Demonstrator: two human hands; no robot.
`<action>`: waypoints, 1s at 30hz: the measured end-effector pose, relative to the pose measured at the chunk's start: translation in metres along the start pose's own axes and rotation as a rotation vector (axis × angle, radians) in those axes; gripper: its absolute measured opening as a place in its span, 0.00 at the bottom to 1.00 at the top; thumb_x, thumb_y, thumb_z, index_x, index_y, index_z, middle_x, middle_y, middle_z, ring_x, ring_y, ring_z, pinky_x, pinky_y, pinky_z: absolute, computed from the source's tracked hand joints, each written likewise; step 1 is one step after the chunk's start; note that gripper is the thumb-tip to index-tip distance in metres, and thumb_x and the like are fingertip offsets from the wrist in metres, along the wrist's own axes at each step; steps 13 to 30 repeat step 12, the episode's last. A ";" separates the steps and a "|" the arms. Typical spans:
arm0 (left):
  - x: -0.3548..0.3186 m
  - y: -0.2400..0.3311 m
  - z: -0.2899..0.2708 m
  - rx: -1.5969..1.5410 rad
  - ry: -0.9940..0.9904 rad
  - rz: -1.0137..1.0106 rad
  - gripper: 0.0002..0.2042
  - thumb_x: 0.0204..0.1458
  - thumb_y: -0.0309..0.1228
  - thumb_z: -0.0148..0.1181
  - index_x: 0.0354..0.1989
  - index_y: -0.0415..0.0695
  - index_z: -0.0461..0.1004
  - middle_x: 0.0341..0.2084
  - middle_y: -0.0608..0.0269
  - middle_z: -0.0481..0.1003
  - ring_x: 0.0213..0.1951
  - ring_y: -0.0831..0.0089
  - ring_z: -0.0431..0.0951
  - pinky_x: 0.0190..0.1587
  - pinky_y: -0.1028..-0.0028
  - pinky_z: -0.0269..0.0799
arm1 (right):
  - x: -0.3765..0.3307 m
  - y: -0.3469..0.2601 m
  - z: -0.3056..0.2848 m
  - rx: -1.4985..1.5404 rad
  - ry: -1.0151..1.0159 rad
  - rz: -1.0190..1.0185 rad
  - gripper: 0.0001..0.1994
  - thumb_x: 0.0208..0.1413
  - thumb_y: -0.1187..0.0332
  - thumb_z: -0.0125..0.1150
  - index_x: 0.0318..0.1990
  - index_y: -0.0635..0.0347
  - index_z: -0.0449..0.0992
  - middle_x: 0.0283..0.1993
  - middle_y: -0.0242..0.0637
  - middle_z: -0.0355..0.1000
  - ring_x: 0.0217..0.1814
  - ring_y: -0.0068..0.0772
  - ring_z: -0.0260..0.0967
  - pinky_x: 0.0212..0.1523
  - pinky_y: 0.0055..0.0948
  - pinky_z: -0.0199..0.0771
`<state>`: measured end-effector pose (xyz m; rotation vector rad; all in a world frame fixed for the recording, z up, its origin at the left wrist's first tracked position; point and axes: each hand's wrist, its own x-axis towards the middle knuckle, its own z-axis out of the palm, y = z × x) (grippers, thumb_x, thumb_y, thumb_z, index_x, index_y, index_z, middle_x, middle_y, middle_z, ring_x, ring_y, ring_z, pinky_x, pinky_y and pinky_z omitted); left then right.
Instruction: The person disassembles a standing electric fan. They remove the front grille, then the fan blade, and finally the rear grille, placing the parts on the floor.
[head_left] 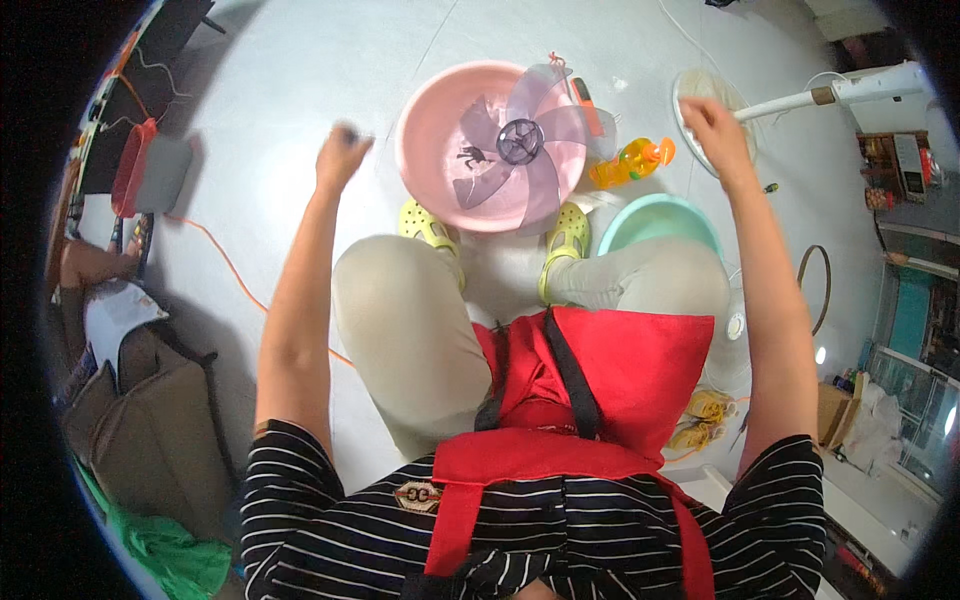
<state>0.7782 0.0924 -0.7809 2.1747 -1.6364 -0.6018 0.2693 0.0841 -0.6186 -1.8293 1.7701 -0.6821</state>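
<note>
My left hand (343, 160) is raised left of a pink basin (420, 180), its fingers curled and blurred around a small dark thing (348, 133) whose kind I cannot make out. My right hand (712, 135), also a little blurred, hovers over the round white fan base (690, 95) with its fingers bent in; nothing shows in them. A grey see-through fan blade (540, 185) with several vanes rests in the pink basin, partly over its right rim. Neither hand touches it.
An orange bottle (630, 165), a red and black tool (585, 105) and a mint basin (660, 212) stand near the pink basin. A white fan pole (800, 100) lies at right. An orange cable (230, 270) crosses the floor at left, near another seated person (110, 300).
</note>
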 end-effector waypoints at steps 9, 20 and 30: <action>-0.107 -0.160 0.158 0.054 -0.232 -0.255 0.12 0.34 0.33 0.60 0.28 0.41 0.73 0.31 0.50 0.75 0.39 0.55 0.71 0.42 0.64 0.68 | -0.023 0.133 0.063 -0.084 0.211 0.490 0.22 0.49 0.54 0.56 0.48 0.56 0.69 0.40 0.39 0.72 0.40 0.32 0.70 0.43 0.30 0.68; -0.102 -0.162 0.180 0.058 -0.223 -0.192 0.10 0.34 0.32 0.59 0.27 0.42 0.73 0.33 0.51 0.74 0.41 0.56 0.70 0.44 0.65 0.68 | -0.007 0.130 0.073 -0.217 0.178 0.361 0.26 0.50 0.53 0.55 0.55 0.54 0.63 0.52 0.43 0.65 0.48 0.37 0.67 0.49 0.33 0.66; -0.102 -0.162 0.180 0.058 -0.223 -0.192 0.10 0.34 0.32 0.59 0.27 0.42 0.73 0.33 0.51 0.74 0.41 0.56 0.70 0.44 0.65 0.68 | -0.007 0.130 0.073 -0.217 0.178 0.361 0.26 0.50 0.53 0.55 0.55 0.54 0.63 0.52 0.43 0.65 0.48 0.37 0.67 0.49 0.33 0.66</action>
